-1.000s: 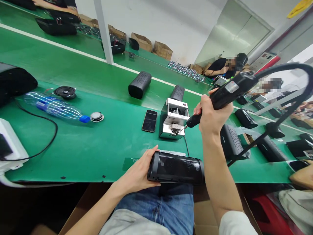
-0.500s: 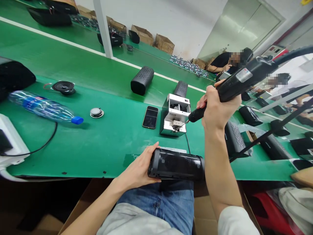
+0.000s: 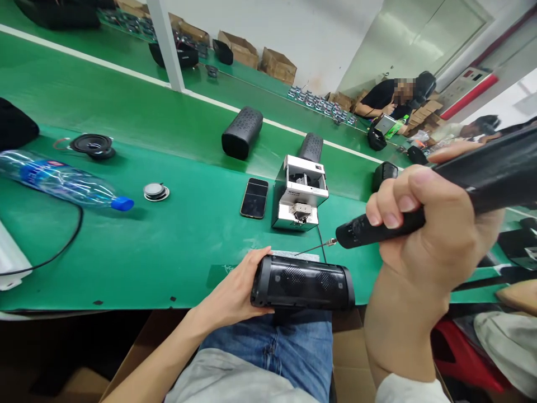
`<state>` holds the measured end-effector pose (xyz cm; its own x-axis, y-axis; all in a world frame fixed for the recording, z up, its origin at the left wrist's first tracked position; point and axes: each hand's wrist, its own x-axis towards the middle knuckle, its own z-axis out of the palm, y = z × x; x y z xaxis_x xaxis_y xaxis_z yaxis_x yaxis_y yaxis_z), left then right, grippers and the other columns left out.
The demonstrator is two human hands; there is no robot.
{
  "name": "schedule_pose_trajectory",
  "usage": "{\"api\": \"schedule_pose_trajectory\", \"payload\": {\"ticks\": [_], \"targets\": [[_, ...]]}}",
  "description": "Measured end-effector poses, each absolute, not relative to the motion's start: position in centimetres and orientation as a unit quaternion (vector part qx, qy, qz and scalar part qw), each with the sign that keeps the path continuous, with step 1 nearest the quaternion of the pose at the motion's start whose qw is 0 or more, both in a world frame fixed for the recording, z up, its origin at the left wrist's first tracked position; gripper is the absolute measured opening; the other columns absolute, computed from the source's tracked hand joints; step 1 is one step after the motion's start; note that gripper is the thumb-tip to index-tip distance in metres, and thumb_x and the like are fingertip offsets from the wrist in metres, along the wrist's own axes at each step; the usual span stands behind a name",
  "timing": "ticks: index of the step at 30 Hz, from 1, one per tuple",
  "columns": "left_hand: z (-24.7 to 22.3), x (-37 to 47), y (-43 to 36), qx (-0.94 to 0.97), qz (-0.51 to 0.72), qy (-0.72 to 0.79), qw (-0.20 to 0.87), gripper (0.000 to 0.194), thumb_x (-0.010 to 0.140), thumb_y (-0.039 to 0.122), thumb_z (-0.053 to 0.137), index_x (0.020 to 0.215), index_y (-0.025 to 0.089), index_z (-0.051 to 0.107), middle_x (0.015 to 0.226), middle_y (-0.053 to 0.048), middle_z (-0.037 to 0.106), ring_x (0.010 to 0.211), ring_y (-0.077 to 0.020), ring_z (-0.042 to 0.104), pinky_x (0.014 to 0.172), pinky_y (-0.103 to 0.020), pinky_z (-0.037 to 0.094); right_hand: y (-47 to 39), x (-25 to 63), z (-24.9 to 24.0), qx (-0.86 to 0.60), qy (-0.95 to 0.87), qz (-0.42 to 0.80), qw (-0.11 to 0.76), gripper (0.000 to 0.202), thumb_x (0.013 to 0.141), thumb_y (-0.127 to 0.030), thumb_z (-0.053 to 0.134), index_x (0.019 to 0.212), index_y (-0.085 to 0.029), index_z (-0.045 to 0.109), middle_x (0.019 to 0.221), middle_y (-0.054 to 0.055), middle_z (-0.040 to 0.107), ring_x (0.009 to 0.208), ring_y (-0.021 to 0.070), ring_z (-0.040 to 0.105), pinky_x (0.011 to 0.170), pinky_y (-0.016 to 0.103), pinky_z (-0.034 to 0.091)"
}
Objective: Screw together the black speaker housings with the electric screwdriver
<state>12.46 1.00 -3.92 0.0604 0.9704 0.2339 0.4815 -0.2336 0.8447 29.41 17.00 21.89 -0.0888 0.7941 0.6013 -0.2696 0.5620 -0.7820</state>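
Note:
My left hand [image 3: 241, 288] grips the left end of a black speaker housing [image 3: 304, 285], fingers over the top and thumb side at the bottom. The housing lies lengthwise at the table's front edge, its perforated face toward me. My right hand [image 3: 436, 224] is wrapped round a black electric screwdriver [image 3: 377, 226]. Its long thin bit points left and ends just above the housing's back edge; whether it touches cannot be made out. Behind stands a white and black screw feeder [image 3: 301, 193], with a phone [image 3: 254, 198] beside it.
A plastic bottle [image 3: 62, 179] lies at the left, near a loose speaker driver [image 3: 92, 145] and a small round metal part [image 3: 156, 192]. A black speaker [image 3: 242, 132] stands farther back. Another person [image 3: 386, 101] sits at the far right. Cardboard boxes [image 3: 279, 65] line the wall.
My right hand has brought the screwdriver away from the screw feeder, toward me and to the right, so its bit is now over the housing. My left hand keeps its hold.

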Motion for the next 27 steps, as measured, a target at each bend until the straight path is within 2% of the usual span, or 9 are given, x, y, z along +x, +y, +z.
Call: {"api": "schedule_pose_trajectory", "payload": {"ticks": [3, 8, 15, 18, 21, 24, 27], "targets": [[-3.7, 12.5, 1.0, 0.667, 0.418, 0.543, 0.293, 0.145, 0.075, 0.015, 0.113, 0.181, 0.041, 0.018, 0.177, -0.018, 0.05, 0.162, -0.0466, 0.059, 0.135, -0.065, 0.055, 16.0, 29.2, 21.9, -0.211, -0.604, 0.424, 0.641, 0.025, 0.086, -0.014, 0.084, 0.101, -0.029, 0.07, 0.062, -0.011, 0.045, 0.041, 0.0125, 0.045, 0.039, 0.031, 0.042], [-3.6, 12.6, 1.0, 0.666, 0.417, 0.543, 0.296, 0.145, 0.073, 0.012, 0.113, 0.179, 0.04, 0.018, 0.174, -0.019, 0.051, 0.16, -0.0469, 0.06, 0.133, -0.065, 0.057, 15.6, 28.5, 21.4, -0.198, -0.614, 0.456, 0.613, 0.025, 0.09, -0.013, 0.084, 0.104, -0.027, 0.069, 0.063, -0.012, 0.05, 0.042, 0.011, 0.047, 0.041, 0.028, 0.044], [-3.8, 12.7, 1.0, 0.665, 0.432, 0.532, 0.296, 0.141, 0.075, 0.013, 0.111, 0.18, 0.039, 0.021, 0.175, -0.019, 0.052, 0.161, -0.0464, 0.059, 0.133, -0.067, 0.056, 15.1, 27.8, 18.7, -0.17, -0.635, 0.491, 0.572, 0.021, 0.101, -0.013, 0.082, 0.112, -0.026, 0.07, 0.067, -0.011, 0.062, 0.045, 0.0099, 0.056, 0.047, 0.026, 0.054], [-3.6, 12.6, 1.3, 0.657, 0.434, 0.536, 0.306, 0.142, 0.074, 0.011, 0.111, 0.18, 0.04, 0.021, 0.173, -0.018, 0.052, 0.159, -0.0457, 0.06, 0.132, -0.067, 0.057, 14.8, 27.2, 16.5, -0.168, -0.64, 0.507, 0.552, 0.022, 0.1, -0.012, 0.083, 0.11, -0.026, 0.069, 0.071, -0.01, 0.064, 0.048, 0.0098, 0.058, 0.048, 0.025, 0.053], [-3.5, 12.6, 1.3, 0.65, 0.44, 0.534, 0.316, 0.139, 0.071, 0.008, 0.11, 0.177, 0.041, 0.026, 0.17, -0.017, 0.055, 0.156, -0.0447, 0.063, 0.129, -0.064, 0.06, 14.8, 26.8, 14.9, -0.162, -0.631, 0.501, 0.569, 0.019, 0.099, -0.011, 0.081, 0.103, -0.026, 0.069, 0.074, -0.009, 0.063, 0.048, 0.0077, 0.054, 0.047, 0.023, 0.049], [-4.5, 12.7, 1.0, 0.634, 0.446, 0.549, 0.314, 0.125, 0.074, 0.007, 0.101, 0.175, 0.039, 0.034, 0.168, -0.015, 0.06, 0.151, -0.0442, 0.069, 0.128, -0.063, 0.062, 15.1, 26.7, 14.2, -0.154, -0.628, 0.503, 0.573, 0.017, 0.098, -0.014, 0.081, 0.1, -0.026, 0.069, 0.072, -0.009, 0.062, 0.045, 0.0077, 0.053, 0.044, 0.022, 0.047], [-7.0, 12.6, 1.1, 0.61, 0.454, 0.582, 0.288, 0.114, 0.077, 0.011, 0.092, 0.175, 0.035, 0.038, 0.168, -0.015, 0.063, 0.147, -0.0444, 0.074, 0.127, -0.061, 0.064, 15.6, 26.7, 14.1, -0.179, -0.633, 0.544, 0.521, 0.026, 0.091, -0.021, 0.092, 0.092, -0.025, 0.066, 0.069, -0.007, 0.061, 0.046, 0.0094, 0.054, 0.043, 0.023, 0.047]]}}
